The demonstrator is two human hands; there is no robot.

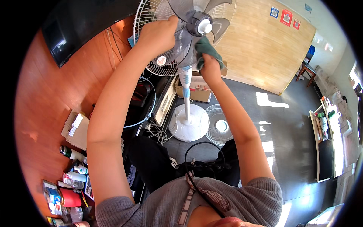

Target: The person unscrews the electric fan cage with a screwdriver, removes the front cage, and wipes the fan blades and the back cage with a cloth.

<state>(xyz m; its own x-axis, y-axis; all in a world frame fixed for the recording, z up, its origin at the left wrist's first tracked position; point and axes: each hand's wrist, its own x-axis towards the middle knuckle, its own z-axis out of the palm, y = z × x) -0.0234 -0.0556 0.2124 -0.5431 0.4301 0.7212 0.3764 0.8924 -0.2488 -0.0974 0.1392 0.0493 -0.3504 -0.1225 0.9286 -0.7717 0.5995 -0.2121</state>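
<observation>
A pedestal fan with its front grille off stands before me; its grey translucent blades point(181, 8) and white hub knob point(204, 26) are exposed. My left hand point(158, 35) is curled at a blade on the hub's left side, its fingertips partly hidden. In my right hand point(210, 68) is a bunched dark green cloth point(208, 48), at the blades just below the hub. Behind the blades is the white wire rear guard point(136, 25). The fan's column point(185, 78) rises from a round white base point(188, 133). On the floor beside the base lies the detached front grille point(218, 136).
To the left is a reddish wooden surface point(42, 93) with a television point(85, 25), a cardboard box point(78, 129) and several bottles point(76, 176). A pale blue ring point(154, 99) and loose cables point(158, 133) lie near the fan. A wooden partition point(255, 45) stands behind it.
</observation>
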